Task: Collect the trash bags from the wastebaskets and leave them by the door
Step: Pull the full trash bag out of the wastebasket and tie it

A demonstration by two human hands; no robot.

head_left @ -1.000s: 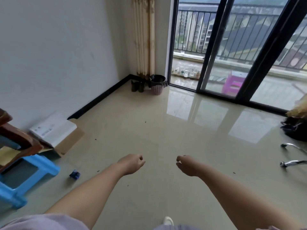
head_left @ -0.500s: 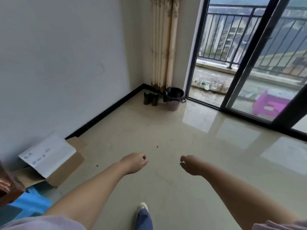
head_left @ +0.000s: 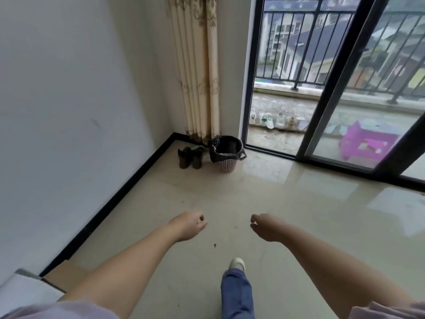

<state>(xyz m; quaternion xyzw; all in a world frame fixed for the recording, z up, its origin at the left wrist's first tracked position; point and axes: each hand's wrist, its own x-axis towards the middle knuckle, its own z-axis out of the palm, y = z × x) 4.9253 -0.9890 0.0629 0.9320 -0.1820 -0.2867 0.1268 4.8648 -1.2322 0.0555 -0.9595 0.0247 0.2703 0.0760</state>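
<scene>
A small pink wastebasket (head_left: 227,166) stands in the far corner by the curtain, lined with a black trash bag (head_left: 226,148) folded over its rim. My left hand (head_left: 189,225) and my right hand (head_left: 266,226) reach forward over the floor, well short of the basket. Both hang with fingers loosely curled and hold nothing.
A pair of dark shoes (head_left: 190,157) sits left of the basket against the black skirting. The sliding glass door (head_left: 322,88) opens onto a balcony with a purple stool (head_left: 368,143). A cardboard box (head_left: 34,288) lies at the lower left. My foot (head_left: 237,264) steps forward.
The view has advanced toward the corner, so the wastebasket appears larger and nearer. The blue stool and wooden furniture have slid out of view. Both hands stay empty and keep their pose.
</scene>
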